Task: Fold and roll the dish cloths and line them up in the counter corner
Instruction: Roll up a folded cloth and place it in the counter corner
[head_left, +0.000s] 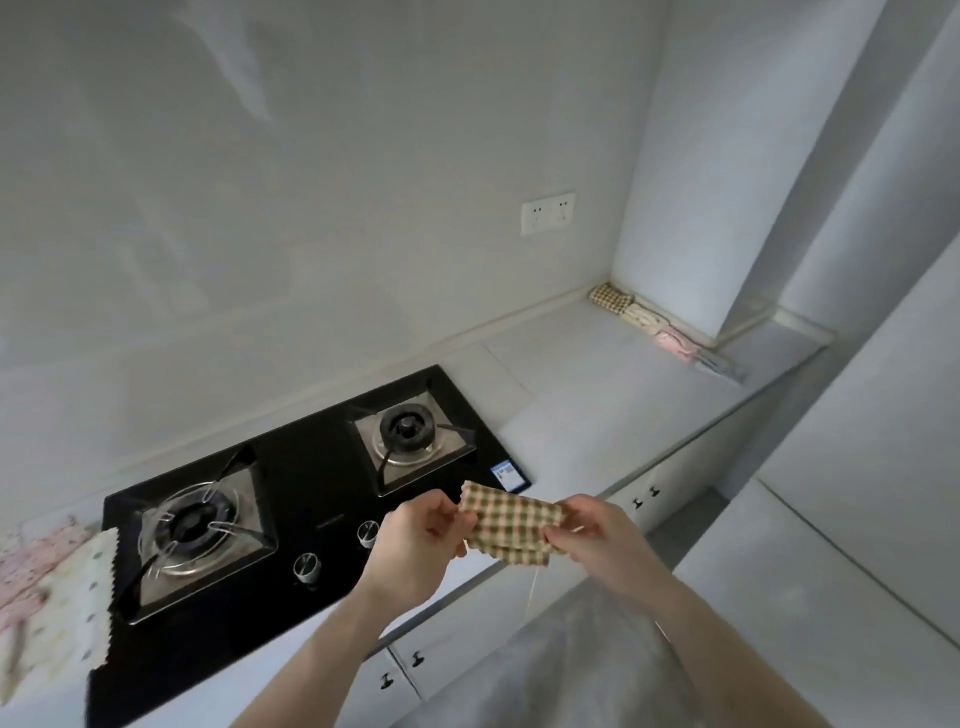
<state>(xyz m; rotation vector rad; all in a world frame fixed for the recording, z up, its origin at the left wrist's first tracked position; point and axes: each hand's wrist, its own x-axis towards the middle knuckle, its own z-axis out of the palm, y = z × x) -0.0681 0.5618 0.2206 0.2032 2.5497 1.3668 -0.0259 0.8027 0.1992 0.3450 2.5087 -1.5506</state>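
Spare cloths (52, 587) left of hob, left hand (415, 540) and right hand (587, 535) each pinching an end of the folded checked cloth (511, 522) mid-air, long axis hand-to-hand, rolled row (660, 325) in far-right corner, right hand nearer.

Checked cloth (511, 522) pinched between both hands (498, 535)
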